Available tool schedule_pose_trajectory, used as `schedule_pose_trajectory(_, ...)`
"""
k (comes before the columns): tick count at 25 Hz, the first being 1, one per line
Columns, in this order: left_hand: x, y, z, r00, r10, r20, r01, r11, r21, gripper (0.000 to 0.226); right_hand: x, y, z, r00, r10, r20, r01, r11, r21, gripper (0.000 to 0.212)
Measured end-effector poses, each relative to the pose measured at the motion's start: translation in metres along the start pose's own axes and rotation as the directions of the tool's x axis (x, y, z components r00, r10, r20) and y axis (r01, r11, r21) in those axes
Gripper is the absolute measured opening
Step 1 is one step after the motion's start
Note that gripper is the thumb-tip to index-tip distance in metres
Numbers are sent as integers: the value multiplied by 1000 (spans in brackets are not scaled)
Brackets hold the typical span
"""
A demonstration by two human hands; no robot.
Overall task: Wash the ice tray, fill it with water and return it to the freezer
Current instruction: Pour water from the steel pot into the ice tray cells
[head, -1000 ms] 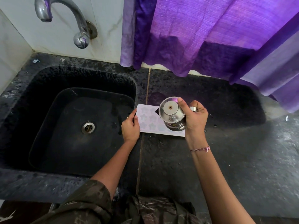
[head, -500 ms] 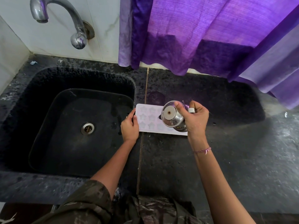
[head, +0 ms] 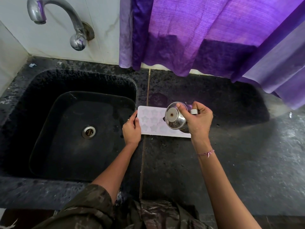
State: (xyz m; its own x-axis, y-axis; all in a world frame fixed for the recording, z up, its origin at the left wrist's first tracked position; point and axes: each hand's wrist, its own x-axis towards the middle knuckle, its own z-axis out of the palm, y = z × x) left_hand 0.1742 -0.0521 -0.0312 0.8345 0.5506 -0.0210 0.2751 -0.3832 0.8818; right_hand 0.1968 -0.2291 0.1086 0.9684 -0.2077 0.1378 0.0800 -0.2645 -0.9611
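I see the sink (head: 41,83) on the left, the tap (head: 54,17) on the wall behind it and the drain (head: 89,131) in its floor; the counter (head: 231,162) runs to its right, the curtain (head: 198,38) hanging over its back edge. The ice tray (head: 151,120) lies flat on the counter just right of the sink; the left hand (head: 132,130) holds its left end, the right hand (head: 199,121) a tipped pot (head: 175,117) above its right half.

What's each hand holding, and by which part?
The left hand holds the tray by its left end; the right hand holds the tilted steel cup by its side.
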Motion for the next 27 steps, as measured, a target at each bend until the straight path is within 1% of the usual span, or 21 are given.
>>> schedule_pose_trajectory(4, 0, 0, 1, 1000, -3, 1, 3, 1000, -6, 37, 0, 0, -2, 1000, 15, -11, -15, 999, 31, 57)
schedule_pose_trajectory(8, 1, -2, 1, 1000, -1, 0, 1, 1000, -2, 37, 2, -1, -6, 996, 88, -20, -84, 981, 175, 59)
schedule_pose_trajectory(11, 1, -2, 1, 1000, 7, 3, -7, 1000, 1, 37, 5, 1, -12, 984, 176, -40, -156, 939, 307, 56)
schedule_pose_trajectory(14, 1, -2, 1, 1000, 1, -6, -1, 1000, -8, 36, 7, 6, -18, 975, 218, -50, -187, 917, 351, 55)
schedule_pose_trajectory(17, 0, -2, 1, 1000, 4, -8, -4, 1000, -17, 36, 8, 9, -23, 975, 215, -51, -186, 922, 340, 55)
schedule_pose_trajectory(27, 0, -2, 1, 1000, 0, -10, 0, 1000, -5, 36, 6, 14, -31, 997, 79, -21, -75, 986, 149, 58)
